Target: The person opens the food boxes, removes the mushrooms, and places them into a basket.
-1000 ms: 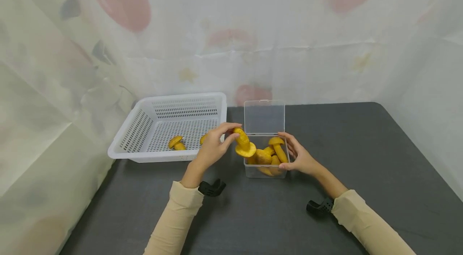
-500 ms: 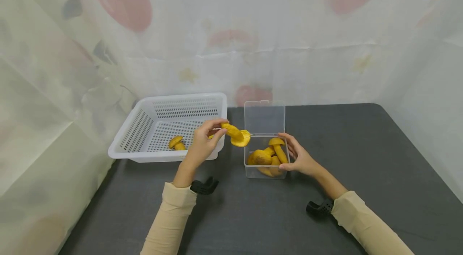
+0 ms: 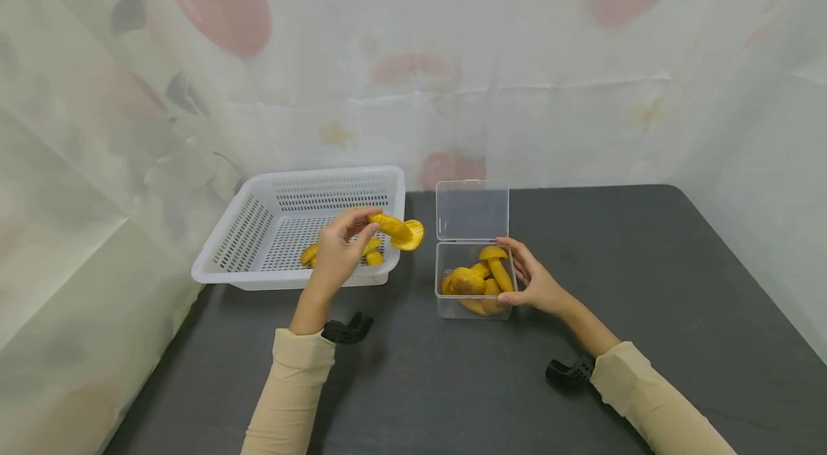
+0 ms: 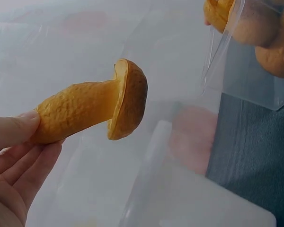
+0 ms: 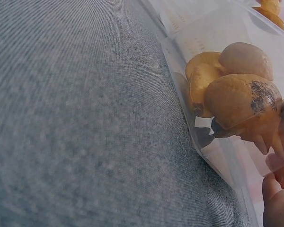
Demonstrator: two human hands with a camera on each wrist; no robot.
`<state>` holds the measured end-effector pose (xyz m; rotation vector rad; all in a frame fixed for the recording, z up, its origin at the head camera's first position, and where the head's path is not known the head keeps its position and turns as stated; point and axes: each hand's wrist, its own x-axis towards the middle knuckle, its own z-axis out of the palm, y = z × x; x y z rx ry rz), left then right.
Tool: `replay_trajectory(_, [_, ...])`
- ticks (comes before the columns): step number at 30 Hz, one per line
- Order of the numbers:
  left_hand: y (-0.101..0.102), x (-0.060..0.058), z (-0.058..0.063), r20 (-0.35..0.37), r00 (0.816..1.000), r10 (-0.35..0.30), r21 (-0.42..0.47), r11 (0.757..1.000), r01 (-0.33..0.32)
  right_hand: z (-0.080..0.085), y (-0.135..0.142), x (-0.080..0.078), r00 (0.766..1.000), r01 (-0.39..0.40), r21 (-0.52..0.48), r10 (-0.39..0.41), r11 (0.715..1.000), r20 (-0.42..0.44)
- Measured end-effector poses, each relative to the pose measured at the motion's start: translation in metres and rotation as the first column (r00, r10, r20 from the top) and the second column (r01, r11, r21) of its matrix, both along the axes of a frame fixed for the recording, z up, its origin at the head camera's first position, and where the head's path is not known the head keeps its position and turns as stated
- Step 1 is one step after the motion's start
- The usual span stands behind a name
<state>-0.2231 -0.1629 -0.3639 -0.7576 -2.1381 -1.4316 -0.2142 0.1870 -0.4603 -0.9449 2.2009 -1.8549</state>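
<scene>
My left hand (image 3: 337, 248) pinches a yellow mushroom (image 3: 394, 228) by the end of its stem, over the right side of the white basket. In the left wrist view the mushroom (image 4: 80, 106) points its cap away from the thumb and fingers. My right hand (image 3: 541, 284) grips the right side of a clear plastic box (image 3: 449, 308), thumb at the front corner and fingers farther back. Several yellow mushrooms (image 3: 468, 281) lie inside this box; through its wall the right wrist view shows a mushroom cap (image 5: 236, 99) with a dark patch.
The white slotted basket (image 3: 216, 270) stands left of the box, with mushrooms (image 3: 373, 252) near its front, partly hidden by my left hand. The box's hinged lid (image 3: 473, 211) stands raised at the back. A printed curtain (image 3: 517, 46) hangs behind the dark table (image 3: 452, 383).
My left hand has carried its mushroom from over the clear box leftward to the basket's right side. The right hand and the box have stayed put.
</scene>
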Motion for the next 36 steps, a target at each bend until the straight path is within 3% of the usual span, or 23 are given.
replay_trajectory(14, [-0.029, -0.003, -0.001, -0.005, 0.991, 0.13, -0.005, 0.991, -0.13, 0.002, -0.001, 0.001, 1.0, 0.004, 0.004, -0.004, 1.0, 0.003])
replay_trajectory(20, [-0.042, -0.002, -0.006, 0.013, 0.98, 0.2, -0.012, 0.98, -0.199, 0.003, -0.001, 0.001, 1.0, 0.015, 0.014, -0.015, 1.0, 0.008])
replay_trajectory(29, [-0.056, 0.0, -0.016, -0.001, 0.974, 0.226, 0.012, 0.974, -0.226, 0.002, -0.001, 0.002, 1.0, 0.006, 0.008, -0.006, 1.0, 0.004])
replay_trajectory(36, [-0.065, 0.001, -0.024, 0.064, 0.968, 0.241, -0.012, 0.97, -0.241, 0.002, -0.001, 0.0, 1.0, 0.003, 0.003, -0.003, 1.0, -0.008])
